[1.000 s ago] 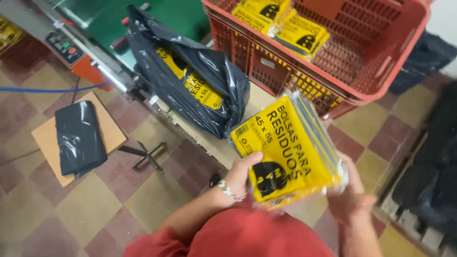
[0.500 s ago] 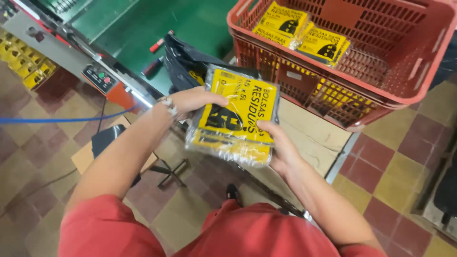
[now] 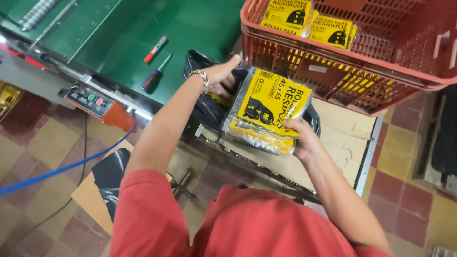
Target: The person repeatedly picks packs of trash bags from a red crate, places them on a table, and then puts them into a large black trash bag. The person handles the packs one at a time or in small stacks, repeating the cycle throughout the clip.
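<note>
A stack of clear packets with yellow and black labels (image 3: 266, 112) is held above a large black plastic bag (image 3: 204, 102) that lies on the worktable. My right hand (image 3: 302, 138) grips the stack's lower right corner. My left hand (image 3: 221, 76), with a bracelet at the wrist, holds the stack's far left edge at the mouth of the black bag. The bag is mostly hidden behind the stack and my arm.
A red plastic crate (image 3: 362, 52) with more yellow packets (image 3: 309, 21) stands at the right. A green machine bed (image 3: 143, 33) carries a red marker (image 3: 155, 48) and a screwdriver (image 3: 154, 74). A control panel (image 3: 90, 100), a blue hose (image 3: 52, 173) and a black bag on cardboard (image 3: 107, 178) lie lower left.
Both hands have carried the packet stack forward and down toward the black bag. My left hand has shifted from the top of the stack to its far edge at the bag.
</note>
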